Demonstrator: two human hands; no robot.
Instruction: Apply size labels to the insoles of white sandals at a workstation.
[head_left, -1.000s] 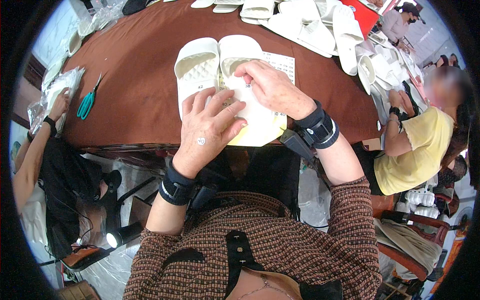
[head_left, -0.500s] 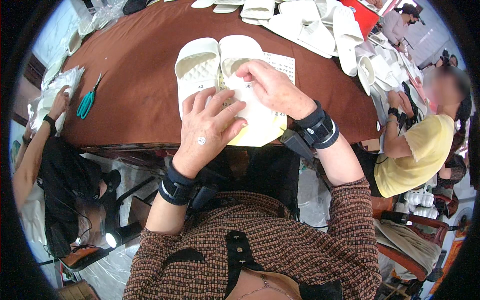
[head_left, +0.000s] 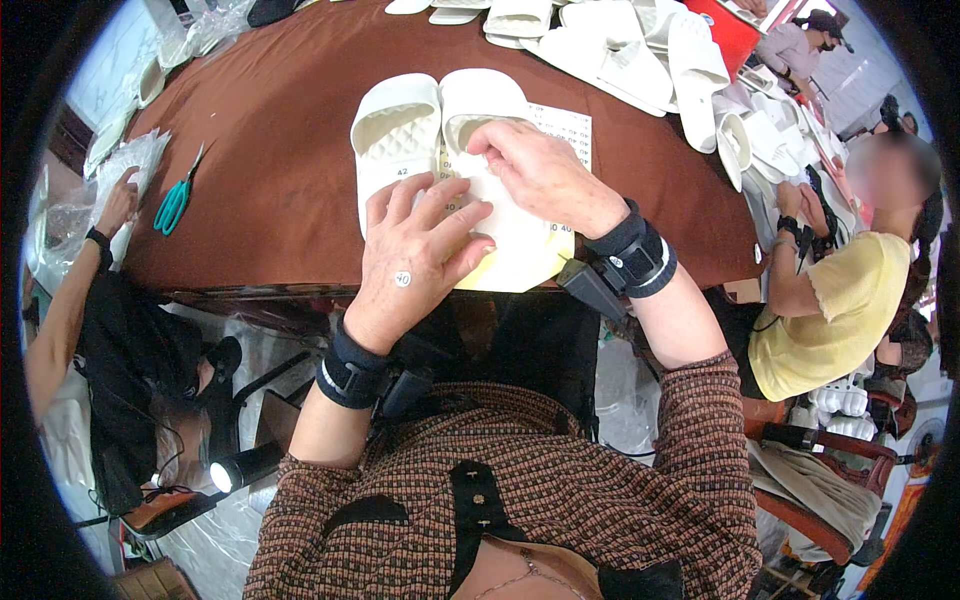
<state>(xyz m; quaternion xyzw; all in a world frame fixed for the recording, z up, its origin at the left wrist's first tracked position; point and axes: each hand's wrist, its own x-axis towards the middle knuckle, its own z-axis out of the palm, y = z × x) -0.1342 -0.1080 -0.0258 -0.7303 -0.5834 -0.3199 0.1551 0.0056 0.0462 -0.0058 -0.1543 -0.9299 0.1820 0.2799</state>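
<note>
- Brown table (head_left: 290, 160): pair of white slides (head_left: 440, 125), yellow sheet (head_left: 520, 262) at near edge.
- Teal scissors (head_left: 175, 200) left.
- More white slippers (head_left: 620, 45) far side.

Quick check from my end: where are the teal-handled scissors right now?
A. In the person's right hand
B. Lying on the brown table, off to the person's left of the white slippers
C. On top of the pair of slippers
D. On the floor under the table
B: the teal-handled scissors lie on the brown table, to the left of the pair of white slippers, untouched by the left hand or right hand.
</note>
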